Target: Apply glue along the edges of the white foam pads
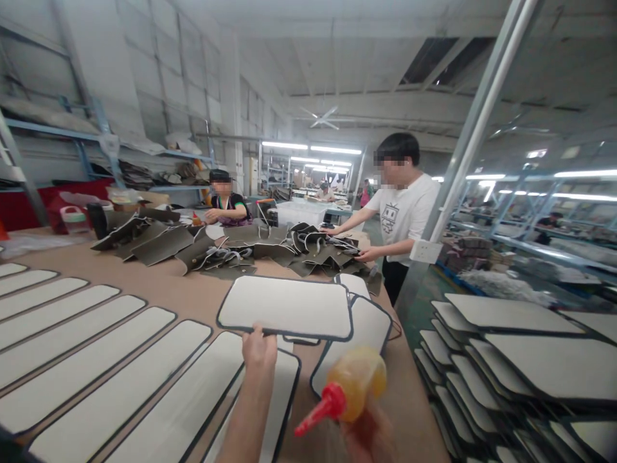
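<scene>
My left hand [260, 350] grips the near edge of a white rounded panel with dark edging [286, 305], which is lifted a little above the table. In my right hand [369, 431] is a glue bottle [359, 379], yellowish and see-through, tilted so that its red nozzle [318, 409] points down to the left. Another white panel [361, 328] lies behind the bottle, partly hidden by the held one. Beneath my left forearm rests a further panel [284, 376].
Several long white panels [120, 360] lie in a row on the brown table [197, 299]. Dark fabric pieces [159, 241] are heaped at the back. A co-worker in a white shirt [409, 209] touches the heap; another person [226, 206] sits behind. Stacked panels [511, 315] and a metal post [463, 154] stand right.
</scene>
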`<state>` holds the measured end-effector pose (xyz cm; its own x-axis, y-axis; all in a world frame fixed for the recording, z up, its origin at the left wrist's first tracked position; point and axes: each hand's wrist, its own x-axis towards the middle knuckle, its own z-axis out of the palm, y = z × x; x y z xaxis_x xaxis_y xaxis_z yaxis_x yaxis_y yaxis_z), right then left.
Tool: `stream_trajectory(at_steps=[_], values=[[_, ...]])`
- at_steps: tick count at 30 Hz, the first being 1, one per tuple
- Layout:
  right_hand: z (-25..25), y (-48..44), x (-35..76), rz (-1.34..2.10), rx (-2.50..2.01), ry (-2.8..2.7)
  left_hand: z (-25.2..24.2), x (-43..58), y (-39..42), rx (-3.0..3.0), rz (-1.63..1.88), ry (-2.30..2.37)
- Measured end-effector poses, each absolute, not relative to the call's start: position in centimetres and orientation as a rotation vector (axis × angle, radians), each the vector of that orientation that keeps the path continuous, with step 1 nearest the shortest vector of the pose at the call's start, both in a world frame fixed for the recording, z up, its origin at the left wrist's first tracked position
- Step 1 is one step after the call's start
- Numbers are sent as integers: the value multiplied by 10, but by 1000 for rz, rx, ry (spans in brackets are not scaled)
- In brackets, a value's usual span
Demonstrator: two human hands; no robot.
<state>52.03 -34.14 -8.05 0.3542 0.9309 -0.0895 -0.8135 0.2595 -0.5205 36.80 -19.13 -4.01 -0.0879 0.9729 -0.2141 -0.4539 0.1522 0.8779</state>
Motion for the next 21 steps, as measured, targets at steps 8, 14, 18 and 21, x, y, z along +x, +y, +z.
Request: stream_trajectory(at_steps=[8, 14, 18, 21], values=[[-52, -331, 523, 1165, -506, -235, -63, 392, -268, 390, 1404, 752], [-62, -339, 542, 1210, -540, -268, -56, 347, -293, 958, 1022, 954], [-65, -347, 538, 1284, -514, -195, -1, 346, -245, 1598, 1277, 1077], [-68, -350, 532, 1343, -477, -191, 29, 364, -205, 1795, 1233, 1020]])
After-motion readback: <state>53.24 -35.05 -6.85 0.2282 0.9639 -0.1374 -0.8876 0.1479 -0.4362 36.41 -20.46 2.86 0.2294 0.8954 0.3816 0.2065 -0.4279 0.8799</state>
